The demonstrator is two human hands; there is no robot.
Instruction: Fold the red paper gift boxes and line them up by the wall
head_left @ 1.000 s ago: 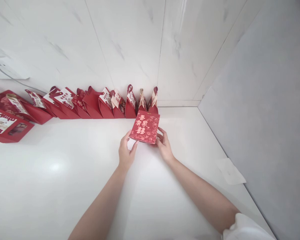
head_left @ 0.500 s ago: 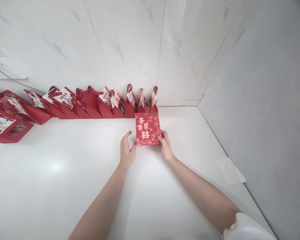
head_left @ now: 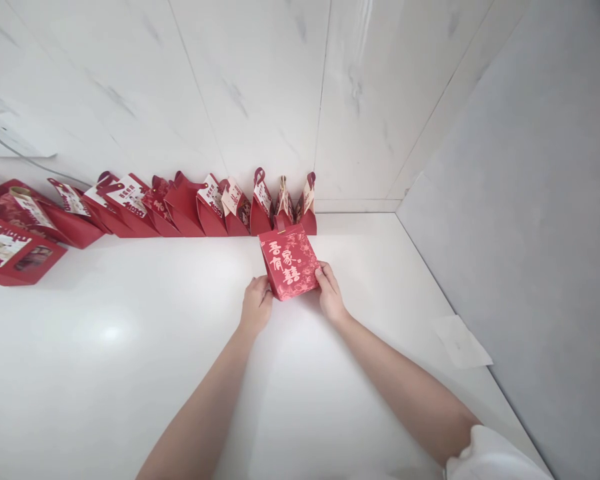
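A red gift box (head_left: 291,262) with pale Chinese characters and a floral print is between my hands, turned slightly so its left side shows. My right hand (head_left: 331,293) grips its right edge, thumb on the printed face. At the lower left side, my left hand (head_left: 257,305) is closed against the box, with its fingertips partly hidden. Just behind the box stand a red and cream gift box (head_left: 308,205) with a loop on top and a similar patterned box (head_left: 284,200).
Several red gift boxes (head_left: 185,207) line the tiled wall (head_left: 260,87) to the left. A larger windowed box (head_left: 15,250) sits at the far left, near a grey cable (head_left: 25,159). A white paper (head_left: 463,341) lies by the grey panel (head_left: 540,233) on the right of the white table (head_left: 155,387).
The gift box has turned counterclockwise, its lower end swinging slightly toward me. My left hand, open beside it before, has closed on its left side. The right hand keeps its hold.
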